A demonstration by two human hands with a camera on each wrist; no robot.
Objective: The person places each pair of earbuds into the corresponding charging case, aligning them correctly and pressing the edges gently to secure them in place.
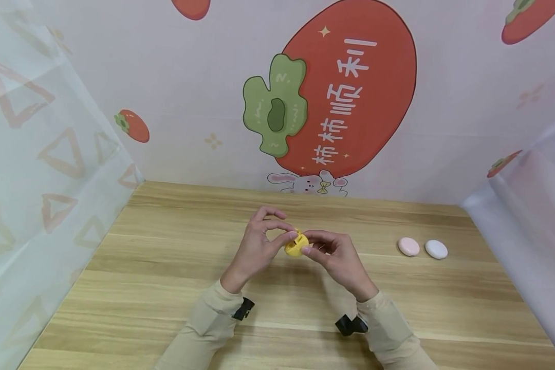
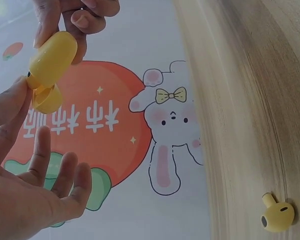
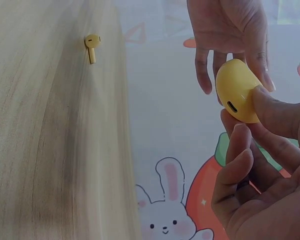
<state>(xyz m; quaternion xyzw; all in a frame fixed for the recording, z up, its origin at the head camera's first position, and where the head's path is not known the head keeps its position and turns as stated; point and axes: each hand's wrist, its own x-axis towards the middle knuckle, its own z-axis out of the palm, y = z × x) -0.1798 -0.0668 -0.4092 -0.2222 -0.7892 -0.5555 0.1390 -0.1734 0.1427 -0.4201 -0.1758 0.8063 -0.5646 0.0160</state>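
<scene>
Both hands meet over the table at a yellow earbud case, its lid swung away from the body. My right hand holds the case between thumb and fingers; a dark oblong port shows on its outside in the right wrist view. At the case's opening, the thumb and index finger of my left hand pinch its edge, the other fingers spread. What lies inside the case is mostly hidden. A yellow earbud with a short stem lies on the table, seen in both wrist views.
To the right on the wooden table sit a pink round thing and a white round thing, side by side. A printed cloth wall rises behind the table's far edge, with more cloth at both sides.
</scene>
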